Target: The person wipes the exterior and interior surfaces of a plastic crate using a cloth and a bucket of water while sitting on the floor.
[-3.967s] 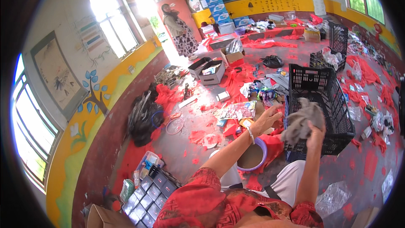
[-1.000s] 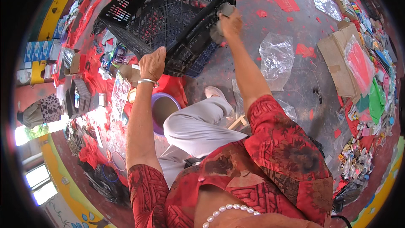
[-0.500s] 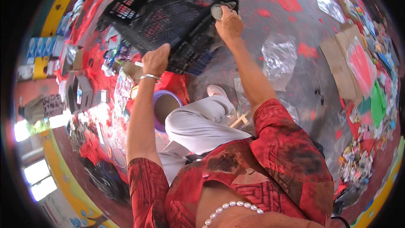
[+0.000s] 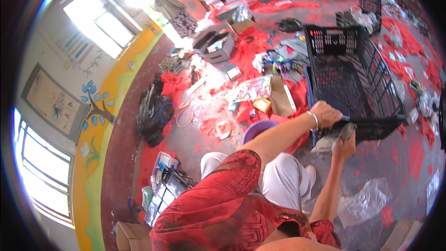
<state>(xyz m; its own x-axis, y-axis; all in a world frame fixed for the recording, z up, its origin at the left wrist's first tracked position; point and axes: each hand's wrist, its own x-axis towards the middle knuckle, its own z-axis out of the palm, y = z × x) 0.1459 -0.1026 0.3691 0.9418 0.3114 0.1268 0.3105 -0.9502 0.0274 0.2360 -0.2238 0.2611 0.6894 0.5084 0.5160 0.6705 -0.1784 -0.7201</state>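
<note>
A black plastic crate [image 4: 371, 120] with lattice walls tilts in front of me, its open side toward me. My left hand [image 4: 326, 114], with a silver bangle at the wrist, is closed over the crate's near rim. Just below that rim, my right hand [image 4: 344, 146] is closed on a crumpled grey cloth [image 4: 325, 144], pressed near the crate's outer side. Part of the cloth is hidden behind the fingers. A purple bucket [image 4: 253, 131] stands left of my knees, partly covered by my left forearm.
Red scraps and mixed litter cover much of the floor. Clear plastic sheeting [image 4: 364, 202] lies at right. Another black crate [image 4: 369, 0] and a grey crate [image 4: 218, 49] stand farther off. A black bag [image 4: 151, 111] leans by the wall; a person [image 4: 174, 9] is near the doorway.
The view has swung left, bringing the windows in. My right hand with the cloth has moved from the crate's far right corner to its near side, close to my left hand.
</note>
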